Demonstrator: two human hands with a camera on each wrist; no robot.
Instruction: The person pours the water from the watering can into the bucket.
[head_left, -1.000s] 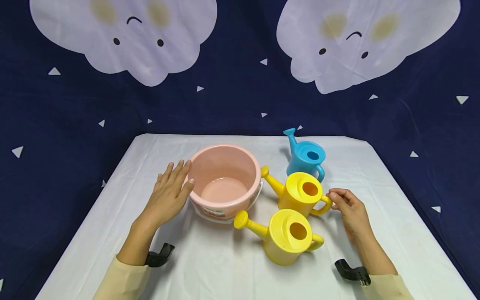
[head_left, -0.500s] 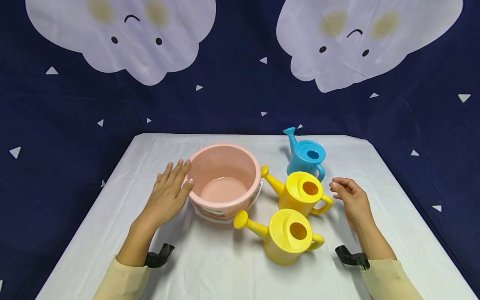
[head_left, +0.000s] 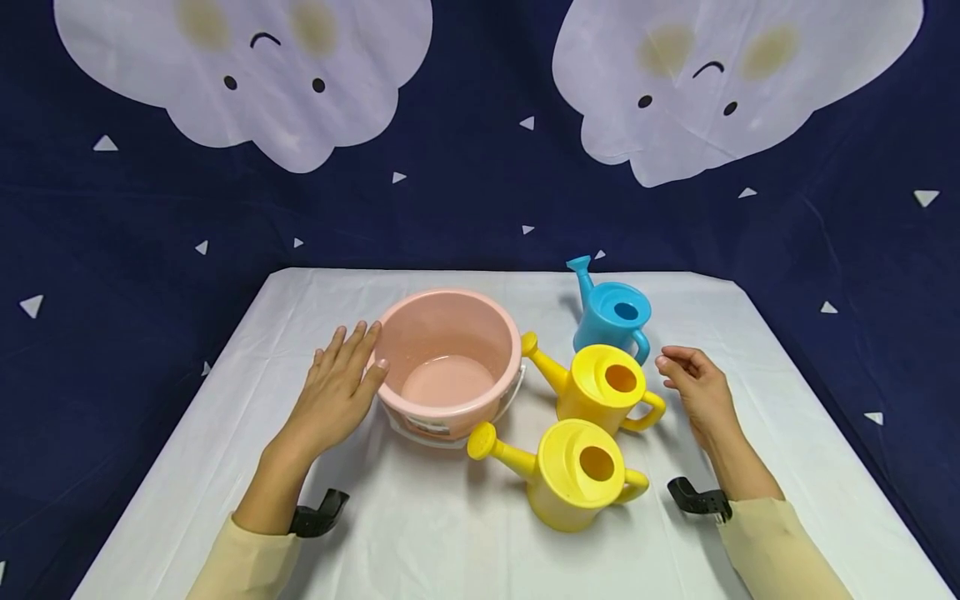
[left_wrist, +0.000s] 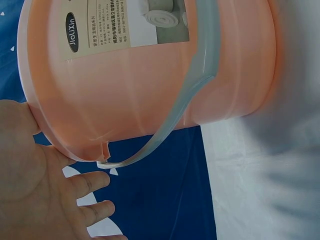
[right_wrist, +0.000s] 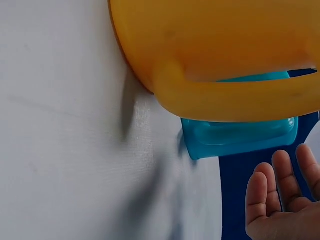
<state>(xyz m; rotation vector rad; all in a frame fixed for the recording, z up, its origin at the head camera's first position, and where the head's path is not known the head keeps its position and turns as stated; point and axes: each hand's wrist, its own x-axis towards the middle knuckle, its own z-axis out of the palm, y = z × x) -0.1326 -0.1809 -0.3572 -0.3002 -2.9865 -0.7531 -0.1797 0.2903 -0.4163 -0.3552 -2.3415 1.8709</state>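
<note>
At the left of the white-clothed table, the person's left hand, fingers extended and grasping nothing, rests against a round pale-pink plastic bucket, presumably to steady it. Rightward stand three upright plastic watering cans, a lemon-yellow watering can nearest, a deeper-yellow watering can behind and a blue watering can farthest, handles turned rightward, seemingly for easy reach. Right of these, the right hand hovers apart, fingers loosely bent, holding nothing.
</note>
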